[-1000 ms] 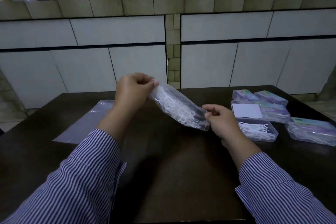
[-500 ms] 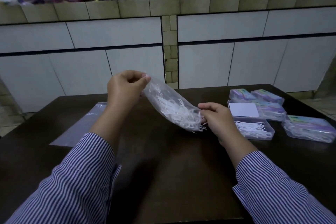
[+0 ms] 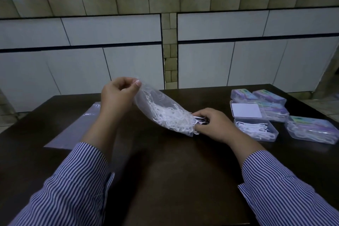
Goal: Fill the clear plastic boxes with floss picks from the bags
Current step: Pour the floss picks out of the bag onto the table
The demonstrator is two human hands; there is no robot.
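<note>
Dim room — a dark table [image 3: 165, 180] before a white-tiled counter [image 3: 110, 29] with an olive-tiled rim.

There is a single view, taken from a wide-angle camera worn on the person's head. It looks forward and down across a dark wooden table [image 3: 165, 180], whose near edge runs out of the bottom of the frame and whose far edge meets a white-tiled counter front [image 3: 117, 29] facing the camera. The two striped sleeves enter from the bottom left and bottom right corners, so the lens sits close above the arms. Straight lines bow toward the frame edges. The counter's top edge lies near the top of the frame.
</note>
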